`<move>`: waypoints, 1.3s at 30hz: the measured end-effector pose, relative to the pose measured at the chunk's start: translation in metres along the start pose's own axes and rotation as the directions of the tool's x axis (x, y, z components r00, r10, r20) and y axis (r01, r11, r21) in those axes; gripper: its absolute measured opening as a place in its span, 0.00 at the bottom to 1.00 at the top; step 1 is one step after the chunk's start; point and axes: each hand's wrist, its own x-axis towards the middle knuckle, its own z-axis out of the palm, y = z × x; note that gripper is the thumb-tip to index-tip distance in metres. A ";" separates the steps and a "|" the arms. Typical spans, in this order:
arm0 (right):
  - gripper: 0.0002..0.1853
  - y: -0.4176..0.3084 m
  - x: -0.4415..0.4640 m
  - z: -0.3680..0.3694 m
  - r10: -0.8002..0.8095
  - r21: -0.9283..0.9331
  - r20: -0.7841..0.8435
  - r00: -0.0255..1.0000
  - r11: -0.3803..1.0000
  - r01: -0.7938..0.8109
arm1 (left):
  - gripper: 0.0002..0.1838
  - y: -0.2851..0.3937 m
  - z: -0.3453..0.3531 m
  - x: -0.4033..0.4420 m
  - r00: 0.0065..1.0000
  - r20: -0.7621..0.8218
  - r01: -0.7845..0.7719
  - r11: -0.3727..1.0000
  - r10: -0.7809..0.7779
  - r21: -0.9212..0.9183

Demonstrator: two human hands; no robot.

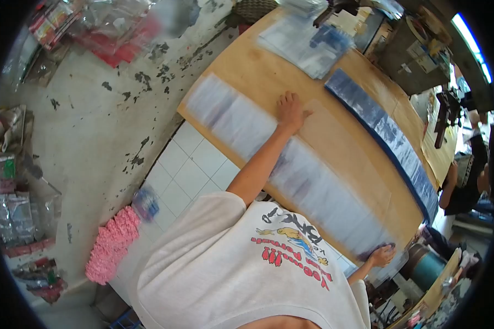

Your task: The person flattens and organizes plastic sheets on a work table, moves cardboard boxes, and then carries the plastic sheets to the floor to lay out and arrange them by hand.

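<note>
My left hand [292, 112] lies flat on the brown table top [247, 71], fingers spread, beside a long whitish translucent plastic strip [318, 178]. A clear film [346, 142] begins next to its thumb. At the far right end of the whitish strip, my right hand [383, 255] closes on a small dark purple bundle [368, 253] that looks like a cloth, pressed on the strip. The strip runs along the table's near edge, with faint purple bands across it.
A long dark blue plastic stack [384, 140] lies toward the far side. Clear plastic sheets [307, 44] are piled at the back. Another person [466, 175] is at the right. Pink bundled material [113, 244] lies by the peeling wall [110, 115].
</note>
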 end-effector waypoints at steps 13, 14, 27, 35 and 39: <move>0.19 -0.008 0.000 0.010 0.023 -0.070 -0.048 0.999 0.997 -0.027 | 0.12 0.006 0.018 -0.017 0.995 0.096 0.050 0.952 -0.022 -0.302; 0.19 -0.006 0.005 0.010 0.032 -0.042 -0.027 0.999 0.999 -0.033 | 0.11 0.006 0.020 -0.020 1.000 0.025 0.001 0.948 0.007 -0.318; 0.39 0.014 0.016 -0.006 0.325 -0.125 0.139 0.936 0.943 -0.309 | 0.12 -0.166 -0.147 -0.023 0.968 -0.115 0.171 0.924 -0.222 -0.343; 0.29 0.011 0.015 -0.002 0.303 -0.109 0.018 0.953 0.948 -0.299 | 0.20 -0.177 -0.137 -0.004 0.913 0.083 0.375 0.738 -0.400 -0.561; 0.24 0.029 0.019 0.018 0.211 0.122 -0.052 0.976 0.971 -0.204 | 0.19 -0.136 -0.162 0.010 0.958 -0.286 -0.095 0.942 -0.002 -0.322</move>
